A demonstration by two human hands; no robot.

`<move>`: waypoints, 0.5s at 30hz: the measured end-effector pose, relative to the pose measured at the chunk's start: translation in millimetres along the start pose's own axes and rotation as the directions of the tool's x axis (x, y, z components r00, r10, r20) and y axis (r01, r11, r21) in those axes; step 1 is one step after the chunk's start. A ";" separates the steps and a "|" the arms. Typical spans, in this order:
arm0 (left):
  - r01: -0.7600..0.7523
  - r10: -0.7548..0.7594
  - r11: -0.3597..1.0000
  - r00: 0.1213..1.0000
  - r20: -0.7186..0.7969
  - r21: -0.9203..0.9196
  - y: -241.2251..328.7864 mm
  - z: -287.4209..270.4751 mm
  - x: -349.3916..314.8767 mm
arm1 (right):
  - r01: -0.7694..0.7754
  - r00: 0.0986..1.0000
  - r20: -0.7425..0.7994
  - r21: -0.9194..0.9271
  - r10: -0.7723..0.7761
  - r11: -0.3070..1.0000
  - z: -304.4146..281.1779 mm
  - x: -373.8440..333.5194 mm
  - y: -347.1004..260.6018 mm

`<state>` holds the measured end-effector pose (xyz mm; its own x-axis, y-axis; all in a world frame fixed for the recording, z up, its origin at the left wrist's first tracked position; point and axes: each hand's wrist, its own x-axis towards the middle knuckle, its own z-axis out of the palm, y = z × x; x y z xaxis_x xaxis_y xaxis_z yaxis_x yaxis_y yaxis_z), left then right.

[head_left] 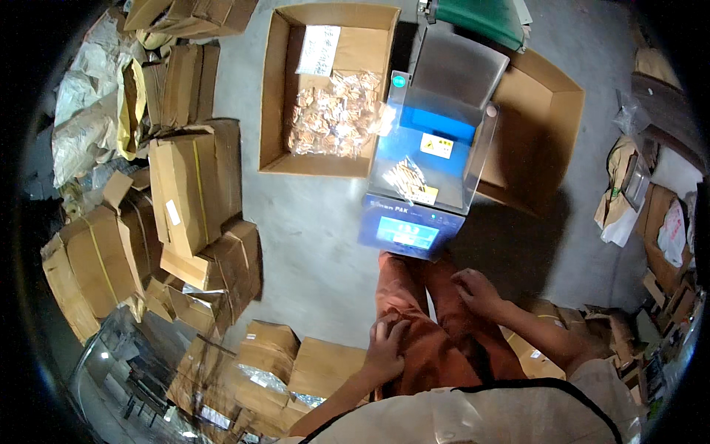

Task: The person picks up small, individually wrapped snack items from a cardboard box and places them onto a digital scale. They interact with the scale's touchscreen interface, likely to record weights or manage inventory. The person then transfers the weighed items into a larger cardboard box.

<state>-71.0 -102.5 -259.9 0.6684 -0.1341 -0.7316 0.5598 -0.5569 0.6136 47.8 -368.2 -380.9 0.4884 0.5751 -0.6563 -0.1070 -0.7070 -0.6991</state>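
Observation:
My left hand (386, 349) rests on my left thigh with its fingers apart and nothing in it. Over by my right knee, my right hand (475, 292) lies on the trouser leg, its fingers loosely bent and also holding nothing. Just beyond my knees stands a blue packing machine (414, 240) with a lit screen and a clear cover. Behind that cover is a bunch of small light-brown pieces (405, 179); whether they are bagged I cannot tell. Left of the machine, an open cardboard box (274, 111) holds many clear packets of small brown pieces (336, 118).
A second open cardboard box (566, 111) stands to the machine's right, mostly in shadow. Behind the machine is a green conveyor belt (481, 18). Cardboard boxes (196, 189) are stacked at the left, with more boxes (333, 366) near my left side. Sacks and cartons line the right.

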 end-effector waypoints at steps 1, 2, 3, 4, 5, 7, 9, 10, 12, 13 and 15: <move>-0.003 0.003 1.000 1.000 0.008 0.003 -4.5 -9.5 3.9 | 0.030 0.999 -0.032 0.043 -0.029 0.999 1.6 13.1 -6.3; -0.013 0.013 0.999 1.000 0.002 0.040 -8.6 -18.8 7.2 | 0.062 0.996 -0.066 0.086 -0.056 0.994 4.1 26.8 -14.1; -0.023 0.023 0.997 1.000 -0.003 0.078 -13.0 -28.9 10.5 | 0.094 0.991 -0.102 0.129 -0.081 0.987 7.6 41.2 -23.6; -0.035 0.036 0.993 0.999 -0.003 0.115 -17.6 -39.3 15.5 | 0.056 0.992 -0.119 0.164 -0.037 0.985 8.2 54.5 -39.0; -0.104 0.108 0.980 0.994 -0.014 0.170 -23.3 -50.0 21.6 | 0.017 0.991 -0.132 0.200 0.010 0.980 7.6 66.7 -58.8; -0.239 0.254 0.931 0.967 -0.017 0.275 -38.3 -72.9 35.1 | 0.017 0.978 -0.206 0.269 0.040 0.963 17.7 95.3 -83.5; -0.300 0.299 0.877 0.952 0.062 0.374 -98.6 -76.7 42.9 | 0.040 0.970 -0.232 0.436 0.069 0.899 25.1 122.1 -109.6; -0.338 0.323 0.845 0.940 0.107 0.415 -112.7 -87.8 51.8 | 0.050 0.965 -0.247 0.511 0.091 0.858 27.6 137.3 -121.7; -0.180 0.155 0.883 0.984 0.093 0.434 -133.5 -105.1 71.7 | 0.066 0.950 -0.296 0.507 0.101 0.860 43.9 172.8 -136.6; -0.108 0.046 0.904 0.986 0.158 0.413 -143.9 -117.2 85.7 | 0.096 0.940 -0.330 0.502 0.088 0.859 55.5 192.9 -144.6; -0.016 -0.094 0.763 0.986 0.136 0.646 -119.7 -158.8 111.2 | 0.072 0.947 -0.299 0.562 0.121 0.824 62.7 243.6 -173.5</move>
<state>14.1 79.4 -367.6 0.5399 -0.1913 -0.8197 0.1003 -0.9523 0.2883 131.0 -79.6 -437.3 0.7080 0.3363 -0.6209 -0.5395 -0.3097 -0.7829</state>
